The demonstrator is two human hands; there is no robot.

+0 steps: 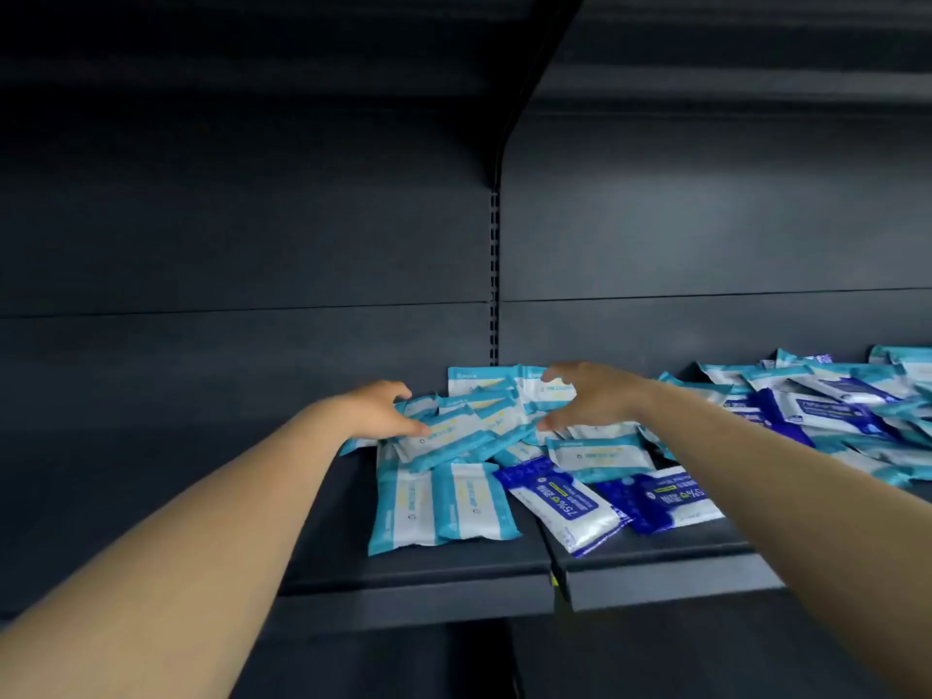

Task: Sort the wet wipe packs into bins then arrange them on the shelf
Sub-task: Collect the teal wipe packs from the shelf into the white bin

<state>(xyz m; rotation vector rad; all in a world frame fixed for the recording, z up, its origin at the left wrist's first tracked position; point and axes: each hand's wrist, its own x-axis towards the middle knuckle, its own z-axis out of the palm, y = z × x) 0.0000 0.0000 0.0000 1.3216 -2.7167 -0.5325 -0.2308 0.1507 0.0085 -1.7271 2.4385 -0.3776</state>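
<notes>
Several light-blue and white wet wipe packs [454, 431] lie in a loose heap on the dark shelf [428, 567]. My left hand [375, 408] rests on the left side of the heap, thumb and fingers around the end of a light-blue pack [444, 438]. My right hand [587, 396] hovers over the heap's right side, fingers spread and curved, touching the packs. Two dark-blue packs [562, 502] [660, 496] lie at the front. More mixed packs [832, 411] spread to the right.
The shelf's back panel [252, 244] is bare and dark, with a slotted upright [494, 274] in the middle. An upper shelf [706, 68] hangs overhead. Two light-blue packs [433, 502] lie side by side near the front edge. Bare shelf surface lies to the left.
</notes>
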